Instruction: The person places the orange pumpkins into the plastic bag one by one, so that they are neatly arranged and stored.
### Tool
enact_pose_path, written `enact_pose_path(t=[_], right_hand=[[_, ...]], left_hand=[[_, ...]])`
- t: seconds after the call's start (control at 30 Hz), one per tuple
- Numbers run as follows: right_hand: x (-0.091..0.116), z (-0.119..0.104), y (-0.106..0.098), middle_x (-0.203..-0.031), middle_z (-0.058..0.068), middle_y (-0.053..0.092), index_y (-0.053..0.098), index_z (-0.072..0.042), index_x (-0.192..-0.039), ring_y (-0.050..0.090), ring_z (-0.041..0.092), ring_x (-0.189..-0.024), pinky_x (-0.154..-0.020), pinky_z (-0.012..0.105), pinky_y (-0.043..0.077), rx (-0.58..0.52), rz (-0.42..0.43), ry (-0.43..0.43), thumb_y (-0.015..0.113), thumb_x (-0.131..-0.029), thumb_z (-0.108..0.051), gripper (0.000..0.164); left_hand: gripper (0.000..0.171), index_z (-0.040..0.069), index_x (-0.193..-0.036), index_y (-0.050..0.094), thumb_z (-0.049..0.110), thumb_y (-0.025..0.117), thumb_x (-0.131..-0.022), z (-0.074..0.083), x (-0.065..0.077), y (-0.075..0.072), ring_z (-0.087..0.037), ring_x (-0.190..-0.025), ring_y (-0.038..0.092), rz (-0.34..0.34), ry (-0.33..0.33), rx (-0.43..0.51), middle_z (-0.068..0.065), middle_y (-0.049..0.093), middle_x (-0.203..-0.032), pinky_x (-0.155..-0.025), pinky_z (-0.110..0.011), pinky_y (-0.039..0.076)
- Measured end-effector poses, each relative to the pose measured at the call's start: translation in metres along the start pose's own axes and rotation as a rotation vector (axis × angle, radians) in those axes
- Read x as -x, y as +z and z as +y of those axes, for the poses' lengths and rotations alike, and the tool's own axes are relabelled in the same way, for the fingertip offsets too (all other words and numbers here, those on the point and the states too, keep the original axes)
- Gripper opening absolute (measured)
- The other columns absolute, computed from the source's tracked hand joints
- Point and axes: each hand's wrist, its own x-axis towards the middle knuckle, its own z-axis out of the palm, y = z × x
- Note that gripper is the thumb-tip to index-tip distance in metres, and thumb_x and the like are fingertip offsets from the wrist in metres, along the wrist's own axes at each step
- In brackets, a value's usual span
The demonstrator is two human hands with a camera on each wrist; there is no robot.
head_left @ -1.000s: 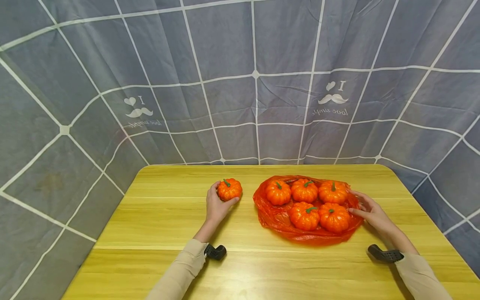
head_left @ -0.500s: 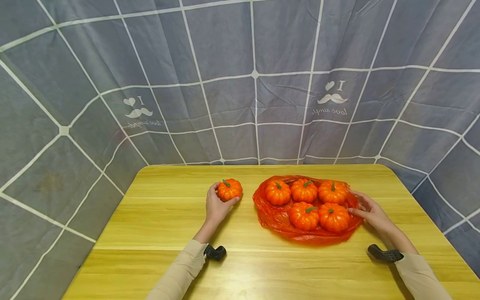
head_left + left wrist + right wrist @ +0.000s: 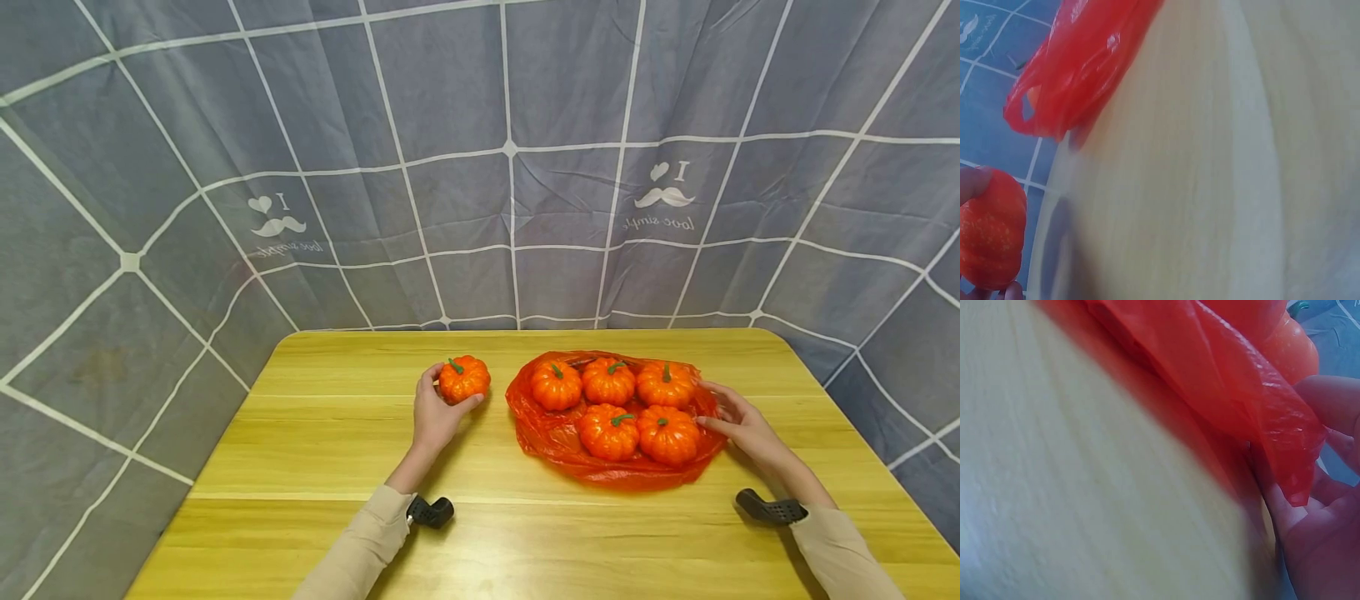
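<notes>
My left hand [image 3: 437,418] grips a small orange pumpkin [image 3: 465,379] with a green stem, left of the bag. In the left wrist view the thumb lies on top of this pumpkin [image 3: 992,234] and fingertips show under it. A red plastic bag [image 3: 551,429] lies spread on the table, with several like pumpkins [image 3: 608,432] sitting in its wide mouth. My right hand [image 3: 750,429] holds the bag's right edge. The right wrist view shows the thin red plastic [image 3: 1279,431] between the thumb and the fingers, a pumpkin [image 3: 1294,353] just behind.
The light wooden table [image 3: 300,467] has rounded far corners. Grey-blue cloth [image 3: 457,200] with white grid lines hangs behind and beside it. A black strap mount [image 3: 431,512] sits on the left wrist, and a matching mount [image 3: 768,508] on the right.
My left hand has shifted slightly to the right with the pumpkin during the last half second. The right hand, the bag and its pumpkins stay where they were.
</notes>
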Motion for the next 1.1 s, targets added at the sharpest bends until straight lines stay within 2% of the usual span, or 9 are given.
enact_pose_path(t=[0.53, 0.7, 0.9, 1.1], right_hand=[[-0.002, 0.0, 0.0, -0.126, -0.027, 0.054, 0.041, -0.004, -0.142, 0.054, -0.012, -0.108, -0.084, 0.006, 0.045, -0.001, -0.006, -0.008, 0.054, -0.09, 0.01, 0.056], [0.0, 0.0, 0.0, -0.125, -0.027, 0.054, 0.041, -0.004, -0.142, 0.053, -0.013, -0.108, -0.085, 0.005, 0.045, 0.0, -0.005, -0.009, 0.054, -0.09, 0.011, 0.055], [0.001, -0.002, -0.001, -0.125, -0.03, 0.051, 0.039, -0.002, -0.143, 0.05, -0.017, -0.11, -0.085, 0.003, 0.043, 0.048, 0.0, 0.001, 0.054, -0.091, 0.008, 0.055], [0.001, -0.003, -0.001, -0.125, -0.03, 0.05, 0.038, -0.003, -0.143, 0.05, -0.017, -0.109, -0.085, 0.003, 0.043, 0.065, 0.0, 0.008, 0.055, -0.091, 0.008, 0.056]], left_hand=[[0.082, 0.003, -0.135, 0.042, 0.019, 0.086, -0.068, 0.009, 0.028, -0.004, -0.029, -0.108, 0.053, -0.054, 0.023, 0.048, -0.016, 0.049, -0.132, -0.092, -0.043, 0.05], [0.083, 0.005, -0.135, 0.043, 0.019, 0.087, -0.067, 0.012, 0.04, -0.003, -0.025, -0.106, 0.053, -0.045, 0.039, 0.035, -0.013, 0.049, -0.132, -0.089, -0.036, 0.05], [0.082, 0.007, -0.134, 0.043, 0.021, 0.087, -0.067, 0.02, 0.048, 0.004, -0.023, -0.11, 0.049, -0.026, 0.087, 0.04, -0.009, 0.049, -0.133, -0.09, -0.036, 0.049], [0.081, 0.009, -0.134, 0.044, 0.025, 0.087, -0.067, 0.035, 0.056, 0.014, -0.022, -0.111, 0.049, -0.069, 0.154, 0.064, -0.008, 0.05, -0.131, -0.09, -0.043, 0.047]])
